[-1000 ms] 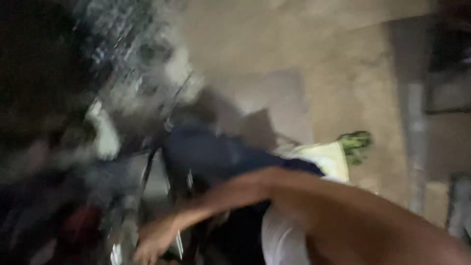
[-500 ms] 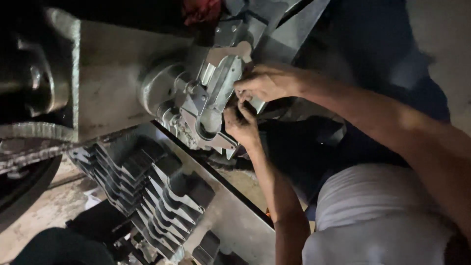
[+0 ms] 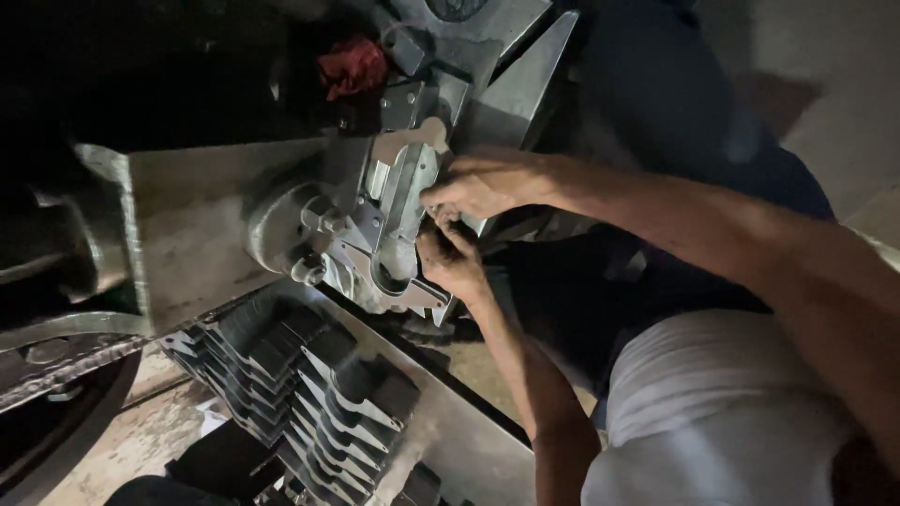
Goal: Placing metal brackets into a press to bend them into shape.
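- The right hand (image 3: 478, 183) pinched the edge of the grey cast-metal bracket plate with rounded lobes (image 3: 408, 201), fingertips pressed together on its rim
- The left hand (image 3: 450, 258) curled just below, fingers bunched against the same plate's lower edge; what they gripped, I could not tell
- Doing it well seemingly called for holding the plate square against the silvery ribbed machine housing (image 3: 319, 230), both hands steady
- The plate stood upright, dull and grimy, beside a red rag (image 3: 352, 66) and above dark stacked metal fins (image 3: 319, 384)
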